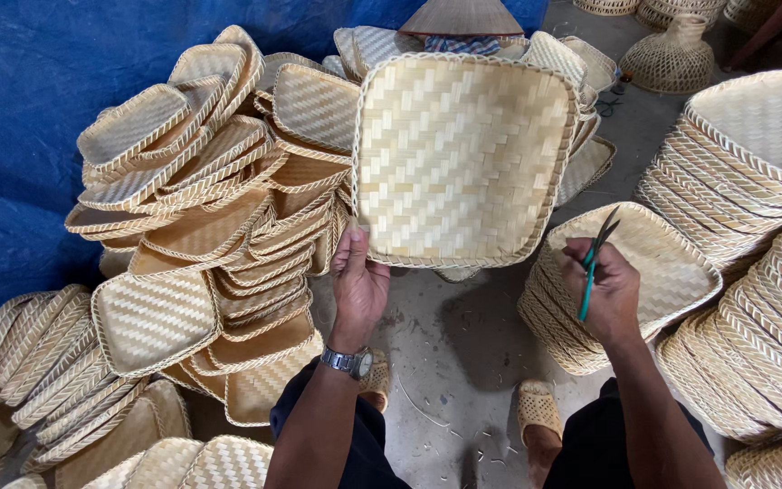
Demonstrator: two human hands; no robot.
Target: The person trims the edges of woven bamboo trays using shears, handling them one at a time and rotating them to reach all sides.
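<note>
Woven tray (pixel 459 154) above concrete floor (pixel 445 362), blue tarp (pixel 38 100) behind

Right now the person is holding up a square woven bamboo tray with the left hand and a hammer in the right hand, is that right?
Not quite. The left hand does hold up the square woven bamboo tray, but the right hand holds a pair of green-handled scissors, not a hammer. The head view shows it.
</note>
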